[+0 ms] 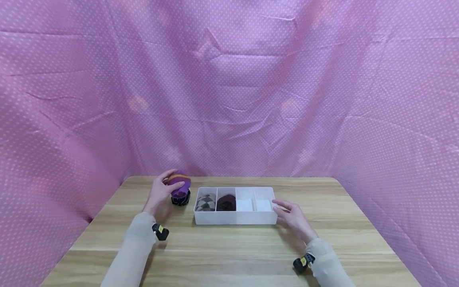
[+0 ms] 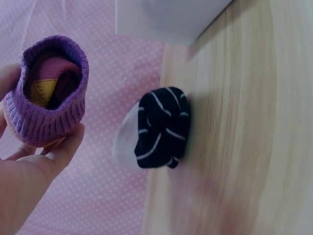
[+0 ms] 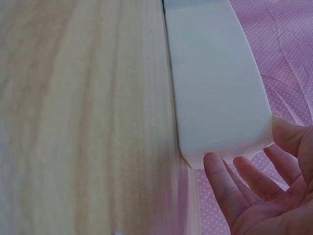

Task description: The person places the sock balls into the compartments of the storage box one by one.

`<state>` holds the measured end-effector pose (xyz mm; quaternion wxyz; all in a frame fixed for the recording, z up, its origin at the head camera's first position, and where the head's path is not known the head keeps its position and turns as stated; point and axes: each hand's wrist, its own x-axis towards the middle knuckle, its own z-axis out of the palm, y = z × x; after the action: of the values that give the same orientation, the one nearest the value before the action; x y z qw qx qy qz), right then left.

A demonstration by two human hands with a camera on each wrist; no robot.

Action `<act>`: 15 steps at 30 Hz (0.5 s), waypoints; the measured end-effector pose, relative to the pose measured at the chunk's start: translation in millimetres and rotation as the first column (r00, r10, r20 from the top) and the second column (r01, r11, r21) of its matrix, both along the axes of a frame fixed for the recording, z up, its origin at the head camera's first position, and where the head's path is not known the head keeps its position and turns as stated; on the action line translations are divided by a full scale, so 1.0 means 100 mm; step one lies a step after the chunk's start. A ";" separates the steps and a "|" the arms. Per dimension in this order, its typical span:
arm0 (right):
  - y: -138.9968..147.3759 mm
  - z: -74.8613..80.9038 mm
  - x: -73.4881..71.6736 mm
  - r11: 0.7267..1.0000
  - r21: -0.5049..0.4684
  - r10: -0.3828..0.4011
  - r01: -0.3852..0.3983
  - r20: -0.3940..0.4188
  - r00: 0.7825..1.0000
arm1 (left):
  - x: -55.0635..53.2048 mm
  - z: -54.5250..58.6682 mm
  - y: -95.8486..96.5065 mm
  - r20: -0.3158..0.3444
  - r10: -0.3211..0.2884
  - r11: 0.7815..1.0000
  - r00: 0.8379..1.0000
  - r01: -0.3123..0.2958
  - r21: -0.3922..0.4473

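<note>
My left hand (image 1: 163,190) holds a rolled purple sock (image 1: 181,187) between thumb and fingers, raised above the table. Its ribbed cuff faces the left wrist camera, with yellow and dark pink knit inside. Below it sits a rolled black sock (image 2: 163,128) with white lines. To the right is a white divided box (image 1: 234,218). A checked grey-and-brown sock (image 1: 206,203) lies in its leftmost compartment and a dark brown sock (image 1: 226,203) in the one beside it. At the box's right end, my right hand (image 1: 295,220) rests its fingertips on the end wall, thumb near the rim.
The wood-grain table (image 1: 215,255) reaches back to a pink dotted curtain (image 1: 229,119), which also hangs along both sides. A pale rounded shape (image 2: 126,139) shows behind the black sock in the left wrist view. Small black cameras are strapped to both wrists.
</note>
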<state>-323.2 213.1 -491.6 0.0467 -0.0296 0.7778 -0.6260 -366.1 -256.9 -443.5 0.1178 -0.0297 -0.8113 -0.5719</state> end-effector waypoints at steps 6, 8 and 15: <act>-0.02 -0.01 -0.04 1.000 -0.026 -0.002 0.002 0.003 1.000 | -0.07 0.00 0.12 -0.022 -0.031 1.000 0.999 0.031 0.002; -0.03 -0.01 -0.05 1.000 -0.031 -0.002 0.002 0.002 1.000 | -0.08 0.00 0.19 -0.008 -0.040 0.999 0.999 0.040 -0.002; -0.04 -0.01 -0.05 1.000 -0.022 -0.015 0.015 0.013 1.000 | -0.10 0.00 0.39 0.001 -0.076 0.995 0.997 0.076 0.063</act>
<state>-328.3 209.1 -492.5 0.0468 -0.0203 0.7708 -0.6351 -376.5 -217.7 -443.1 0.0957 -0.0559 -0.7913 -0.6013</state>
